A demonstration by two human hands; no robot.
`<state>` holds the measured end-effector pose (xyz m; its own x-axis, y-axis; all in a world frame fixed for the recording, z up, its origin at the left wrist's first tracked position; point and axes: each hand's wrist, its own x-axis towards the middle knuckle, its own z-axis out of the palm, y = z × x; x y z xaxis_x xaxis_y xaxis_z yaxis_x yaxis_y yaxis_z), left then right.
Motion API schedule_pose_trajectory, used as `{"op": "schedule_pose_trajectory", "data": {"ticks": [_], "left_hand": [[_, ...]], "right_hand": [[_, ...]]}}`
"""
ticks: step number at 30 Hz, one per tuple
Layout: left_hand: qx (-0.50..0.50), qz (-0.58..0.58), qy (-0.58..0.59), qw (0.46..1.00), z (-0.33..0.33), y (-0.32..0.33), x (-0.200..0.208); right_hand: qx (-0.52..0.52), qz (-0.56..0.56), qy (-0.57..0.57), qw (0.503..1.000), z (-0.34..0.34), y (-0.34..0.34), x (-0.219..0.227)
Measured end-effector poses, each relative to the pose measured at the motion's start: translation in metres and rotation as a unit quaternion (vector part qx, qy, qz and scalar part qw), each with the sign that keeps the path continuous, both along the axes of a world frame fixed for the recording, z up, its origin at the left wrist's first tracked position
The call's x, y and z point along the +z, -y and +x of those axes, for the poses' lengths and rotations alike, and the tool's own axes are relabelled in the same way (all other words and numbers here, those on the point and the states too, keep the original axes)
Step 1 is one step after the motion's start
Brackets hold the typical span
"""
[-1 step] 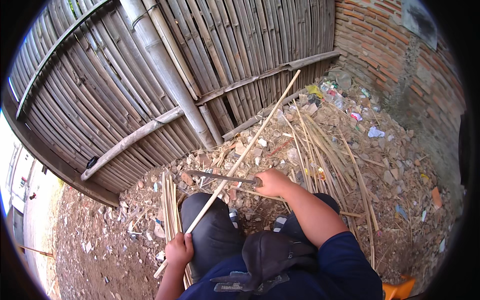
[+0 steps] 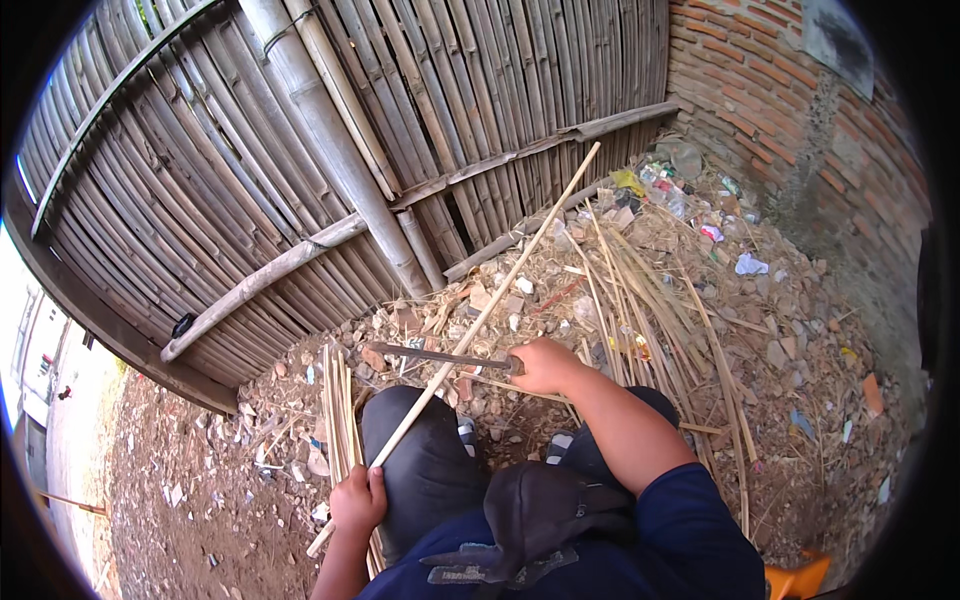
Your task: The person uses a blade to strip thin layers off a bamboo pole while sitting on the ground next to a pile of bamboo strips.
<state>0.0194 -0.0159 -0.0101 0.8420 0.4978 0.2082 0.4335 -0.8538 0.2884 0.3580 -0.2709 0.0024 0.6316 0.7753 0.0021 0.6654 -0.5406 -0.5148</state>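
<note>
A long pale bamboo strip (image 2: 520,262) slants from beside my left knee up toward the fence. Near its lower end my left hand (image 2: 357,500) is closed around it. In my right hand (image 2: 543,366) is the handle of a long dark-bladed knife (image 2: 440,354). The blade lies across the strip about midway and points left; whether it cuts into the strip I cannot tell. A bundle of split bamboo strips (image 2: 341,410) rests on the ground by my left leg, partly behind my left hand.
More bamboo strips (image 2: 655,310) lie spread on the littered ground to the right. A bamboo fence (image 2: 480,90) stands ahead, and a brick wall (image 2: 760,90) rises at the right. Stones and rubbish cover the soil. Something orange (image 2: 798,577) shows at the lower right.
The knife blade has tilted slightly on the strip. Both hands and the strip stay almost where they were.
</note>
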Motion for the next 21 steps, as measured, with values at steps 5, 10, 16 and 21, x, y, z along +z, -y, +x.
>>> {"op": "schedule_pose_trajectory", "data": {"ticks": [5,10,16,21], "left_hand": [[-0.001,0.001,0.009,1.000,-0.002,-0.002,-0.004],[0.014,0.024,0.000,1.000,0.004,0.002,0.004],[0.019,0.018,-0.010,1.000,0.002,0.000,-0.003],[-0.002,0.008,0.007,1.000,0.002,-0.001,-0.002]], "right_hand": [[0.005,-0.007,-0.003,1.000,0.005,-0.001,0.000],[0.009,-0.015,-0.024,1.000,0.013,-0.007,-0.007],[0.034,-0.020,0.003,0.999,-0.015,-0.006,0.021],[0.047,-0.065,-0.019,0.997,-0.006,-0.008,0.012]]}}
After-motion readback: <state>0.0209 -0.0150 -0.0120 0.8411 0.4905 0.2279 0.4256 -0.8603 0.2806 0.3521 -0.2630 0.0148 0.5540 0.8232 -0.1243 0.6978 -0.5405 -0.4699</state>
